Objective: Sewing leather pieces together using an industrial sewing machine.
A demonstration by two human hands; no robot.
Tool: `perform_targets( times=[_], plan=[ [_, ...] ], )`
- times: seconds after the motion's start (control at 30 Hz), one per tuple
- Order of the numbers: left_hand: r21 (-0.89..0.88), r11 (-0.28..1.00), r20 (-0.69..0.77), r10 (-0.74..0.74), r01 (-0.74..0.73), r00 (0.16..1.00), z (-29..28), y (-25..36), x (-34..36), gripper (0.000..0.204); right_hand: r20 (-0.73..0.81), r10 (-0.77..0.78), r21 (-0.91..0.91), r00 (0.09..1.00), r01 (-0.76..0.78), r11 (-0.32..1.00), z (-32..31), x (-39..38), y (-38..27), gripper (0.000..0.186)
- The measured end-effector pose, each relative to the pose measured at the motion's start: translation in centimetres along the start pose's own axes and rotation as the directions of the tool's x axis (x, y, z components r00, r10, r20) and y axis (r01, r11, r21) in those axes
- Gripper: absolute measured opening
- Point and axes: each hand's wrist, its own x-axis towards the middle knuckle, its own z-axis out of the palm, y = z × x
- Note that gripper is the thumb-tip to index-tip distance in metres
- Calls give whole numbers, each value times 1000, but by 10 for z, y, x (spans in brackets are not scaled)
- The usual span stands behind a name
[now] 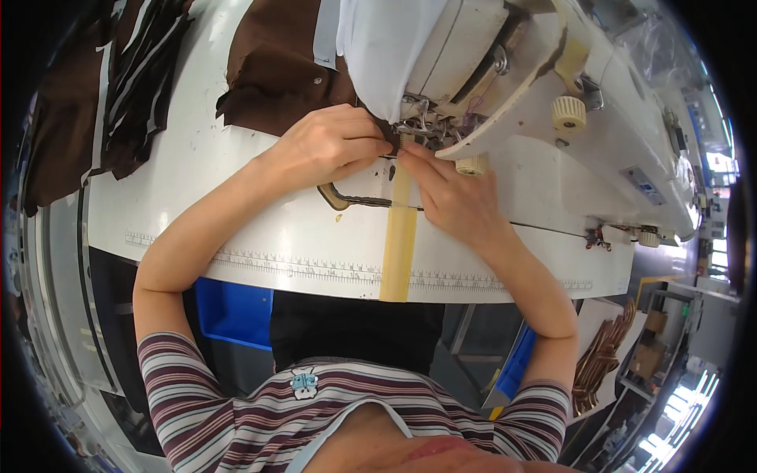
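Observation:
Brown fabric (272,91) lies on the white sewing table, left of the sewing machine (465,47), and reaches to its needle area (422,122). My left hand (335,146) rests over the fabric's near edge, fingers curled and thumb pinching the edge close to the needle. From the other side my right hand (461,197) reaches in, its fingers bent and pressed together at the tips just in front of the presser foot. What those fingertips hold is hidden. White cloth (386,47) hangs against the machine's left side, beside the brown fabric.
A yellow tape strip (400,252) runs from the needle area to the table's front edge, crossing a printed ruler (307,268). More brown pieces with white strips (102,94) hang at the far left. A blue bin (234,313) sits below the edge; brown strips (603,363) lie at right.

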Motion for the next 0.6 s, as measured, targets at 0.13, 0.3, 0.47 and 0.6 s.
perform_targets(
  times=[0.13,0.3,0.47,0.6],
  plan=[
    [-14,1000,-19,-19,19,1000,0,3,4,12,-3,2,-2,1000,-2,1000,-1,1,-1,31],
    [14,999,-38,40,-39,998,2,0,3,12,51,10,-9,999,-9,1000,-6,5,-4,32],
    [-43,993,-6,113,-113,994,-1,8,-4,12,95,-50,27,994,48,998,-7,-7,-10,32],
    [-102,993,29,70,-66,997,-7,25,-7,14,37,-96,32,995,95,995,-13,-13,-24,29]
  ],
)
